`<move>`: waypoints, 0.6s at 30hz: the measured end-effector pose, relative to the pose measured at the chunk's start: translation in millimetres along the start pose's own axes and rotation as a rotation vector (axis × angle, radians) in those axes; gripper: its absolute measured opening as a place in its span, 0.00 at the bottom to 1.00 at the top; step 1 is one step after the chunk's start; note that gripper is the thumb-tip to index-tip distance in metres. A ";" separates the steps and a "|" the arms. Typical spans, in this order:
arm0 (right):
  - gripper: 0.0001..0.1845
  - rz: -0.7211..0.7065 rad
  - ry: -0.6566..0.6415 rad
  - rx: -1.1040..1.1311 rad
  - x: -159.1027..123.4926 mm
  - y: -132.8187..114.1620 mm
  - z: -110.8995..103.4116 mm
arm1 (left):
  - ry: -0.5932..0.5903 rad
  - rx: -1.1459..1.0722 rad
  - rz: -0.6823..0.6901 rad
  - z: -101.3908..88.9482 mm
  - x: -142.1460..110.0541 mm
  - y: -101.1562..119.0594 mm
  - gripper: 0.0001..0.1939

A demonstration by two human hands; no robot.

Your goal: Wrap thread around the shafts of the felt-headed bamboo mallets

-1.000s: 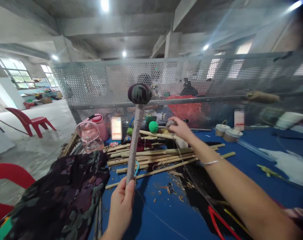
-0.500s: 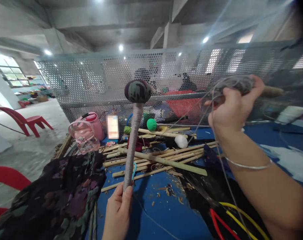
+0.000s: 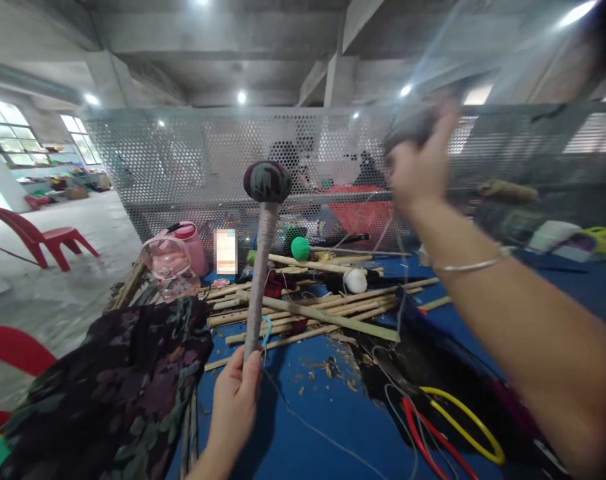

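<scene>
My left hand is closed round the lower end of a mallet, held upright. Its stick is wrapped in grey thread, and its rounded head is covered in dark patterned cloth. Raised at the right, my right hand grips a bundle of grey thread, both smeared by motion. Loose strands hang below that hand. A thin thread also trails across the table from near my left hand.
Bamboo sticks lie across the blue table, with a white ball and green ball. Red-and-yellow-handled scissors rest at right, dark floral cloth at left. A perforated metal screen stands behind.
My right hand has moved up and a little left with the grey thread bundle, uncovering a brown roll behind. My left hand still holds the mallet upright, nearly in place.
</scene>
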State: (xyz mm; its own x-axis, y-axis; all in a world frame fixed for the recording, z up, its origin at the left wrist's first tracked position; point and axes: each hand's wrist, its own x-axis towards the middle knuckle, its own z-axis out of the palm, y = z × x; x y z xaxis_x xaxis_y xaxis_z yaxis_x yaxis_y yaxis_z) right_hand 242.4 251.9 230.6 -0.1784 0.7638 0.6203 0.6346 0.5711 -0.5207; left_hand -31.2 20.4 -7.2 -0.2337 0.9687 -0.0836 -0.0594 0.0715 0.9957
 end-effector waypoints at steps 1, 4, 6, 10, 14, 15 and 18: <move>0.21 0.154 -0.105 -0.208 -22.7 4.7 29.9 | 0.008 0.013 0.013 -0.4 0.7 0.0 0.21; 0.17 0.241 -0.314 -0.303 -88.0 27.9 108.0 | 0.021 0.043 0.046 -0.8 3.1 -1.3 0.20; 0.16 0.281 -0.390 -0.361 -121.3 45.9 141.3 | 0.021 0.059 0.069 -0.8 4.4 -2.5 0.20; 0.19 0.279 -0.416 -0.415 -150.9 67.1 164.1 | 0.008 0.101 0.101 -1.8 6.0 -4.3 0.21; 0.19 0.266 -0.419 -0.404 -147.9 66.9 158.1 | -0.011 0.147 0.118 -3.4 6.8 -6.0 0.21; 0.20 0.273 -0.416 -0.403 -146.1 65.8 155.3 | -0.015 0.153 0.124 -3.6 7.1 -6.7 0.21; 0.21 0.272 -0.431 -0.391 -144.2 60.1 148.1 | -0.021 0.149 0.141 -3.4 8.1 -9.6 0.21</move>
State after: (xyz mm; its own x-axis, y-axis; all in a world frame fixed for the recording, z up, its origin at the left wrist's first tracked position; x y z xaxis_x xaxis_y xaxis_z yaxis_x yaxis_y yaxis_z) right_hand 194.9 220.6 23.0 -0.2071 0.9648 0.1619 0.9125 0.2502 -0.3238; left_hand -35.7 26.7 -17.6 -0.2088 0.9763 0.0561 0.1169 -0.0320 0.9926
